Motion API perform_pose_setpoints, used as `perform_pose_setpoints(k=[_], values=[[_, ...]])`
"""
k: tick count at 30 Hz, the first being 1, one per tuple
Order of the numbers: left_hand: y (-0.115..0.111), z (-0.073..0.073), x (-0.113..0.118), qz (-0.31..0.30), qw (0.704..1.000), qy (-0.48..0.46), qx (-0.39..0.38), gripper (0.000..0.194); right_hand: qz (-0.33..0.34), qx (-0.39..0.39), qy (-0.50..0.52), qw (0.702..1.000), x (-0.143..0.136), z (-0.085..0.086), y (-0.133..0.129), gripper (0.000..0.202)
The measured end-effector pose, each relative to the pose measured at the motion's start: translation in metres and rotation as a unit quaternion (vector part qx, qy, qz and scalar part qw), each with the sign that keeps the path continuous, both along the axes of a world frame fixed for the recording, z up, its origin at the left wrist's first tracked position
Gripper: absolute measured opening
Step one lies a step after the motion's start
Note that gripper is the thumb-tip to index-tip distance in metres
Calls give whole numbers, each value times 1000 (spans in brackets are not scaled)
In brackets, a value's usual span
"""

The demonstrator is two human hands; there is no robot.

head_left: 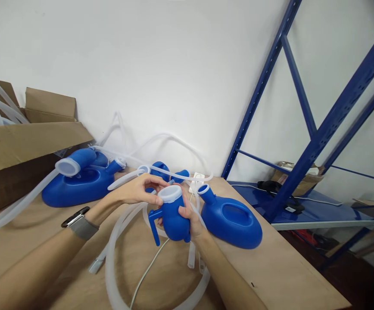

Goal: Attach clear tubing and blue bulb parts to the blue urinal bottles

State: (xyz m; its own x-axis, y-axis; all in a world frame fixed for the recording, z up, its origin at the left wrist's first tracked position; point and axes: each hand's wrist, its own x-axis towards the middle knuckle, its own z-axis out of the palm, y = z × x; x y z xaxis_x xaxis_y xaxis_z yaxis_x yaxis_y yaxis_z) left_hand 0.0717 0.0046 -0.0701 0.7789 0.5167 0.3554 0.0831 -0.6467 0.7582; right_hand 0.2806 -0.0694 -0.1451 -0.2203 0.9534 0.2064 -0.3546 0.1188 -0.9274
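Observation:
A blue plastic urinal cup (174, 220) with a white rim and a blue side handle is held up over the table. My right hand (192, 218) wraps around its body from the right and behind, its fingers partly hidden. At the rim's left side, the thumb and fingers of my left hand (138, 189) close on the edge. Clear tubing (110, 258) loops on the table below the cup. To the right lies a blue urinal bottle (234, 221) with a white-rimmed neck. Other blue pieces (160, 170) lie behind my hands, partly covered.
More blue bottles (77, 187) with tubes sit on the left beside an open cardboard box (28, 144). A white power strip (197, 181) stands near the wall; its thin cable (148, 269) crosses the wooden table (290, 267). Blue metal shelving (316, 140) rises on the right.

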Motion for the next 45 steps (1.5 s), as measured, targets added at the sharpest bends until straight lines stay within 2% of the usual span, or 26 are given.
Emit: perform_pose_setpoints(k=[3, 6, 9, 11, 14, 17, 19, 21, 23, 26, 28, 31, 33, 36, 39, 41, 45], values=[[-6, 3, 2, -2, 999, 23, 26, 51, 4, 2, 1, 1000, -2, 0, -2, 90], [-18, 7, 9, 10, 995, 38, 90, 55, 26, -12, 15, 999, -9, 1, -5, 80], [-29, 11, 17, 43, 980, 47, 187, 33, 72, -22, 12, 997, -16, 3, -9, 79], [-34, 13, 20, 73, 963, 71, 250, 27, 69, 0, -7, 998, -18, 5, -10, 82], [-37, 9, 23, 149, 921, 164, 322, 31, -5, 100, -99, 990, -21, 4, -9, 92], [-38, -1, 28, 211, 860, 257, 387, 31, -127, 197, -224, 946, -26, -4, -8, 98], [-36, -7, 31, 207, 845, 283, 403, 26, -191, 219, -282, 915, -28, -10, -7, 94], [-31, -10, 30, 189, 884, 252, 345, 26, -216, 219, -290, 906, -29, -14, -4, 94], [-23, -6, 25, 175, 936, 187, 243, 32, -211, 192, -228, 931, -27, -14, 0, 97], [-13, 8, 9, 158, 971, 120, 131, 54, -204, 103, -56, 972, -22, -8, 8, 86], [-10, 18, -2, 141, 980, 101, 92, 55, -199, 50, 40, 978, -18, -3, 12, 78], [-11, 26, -9, 110, 983, 109, 101, 45, -181, 9, 101, 978, -14, 0, 15, 77], [-13, 26, -8, 106, 980, 118, 119, 38, -174, 2, 106, 979, -14, 1, 14, 75], [-17, 25, -3, 107, 984, 90, 107, 39, -177, 7, 90, 980, -17, 1, 12, 72], [-19, 25, -3, 97, 990, 56, 83, 42, -202, 14, 84, 976, -18, 2, 10, 72], [-18, 25, -3, 98, 991, 43, 85, 38, -214, 21, 84, 973, -18, 3, 10, 74], [-12, 19, -2, 118, 976, 36, 181, 24, -186, 16, 92, 978, -19, 5, 9, 80]])
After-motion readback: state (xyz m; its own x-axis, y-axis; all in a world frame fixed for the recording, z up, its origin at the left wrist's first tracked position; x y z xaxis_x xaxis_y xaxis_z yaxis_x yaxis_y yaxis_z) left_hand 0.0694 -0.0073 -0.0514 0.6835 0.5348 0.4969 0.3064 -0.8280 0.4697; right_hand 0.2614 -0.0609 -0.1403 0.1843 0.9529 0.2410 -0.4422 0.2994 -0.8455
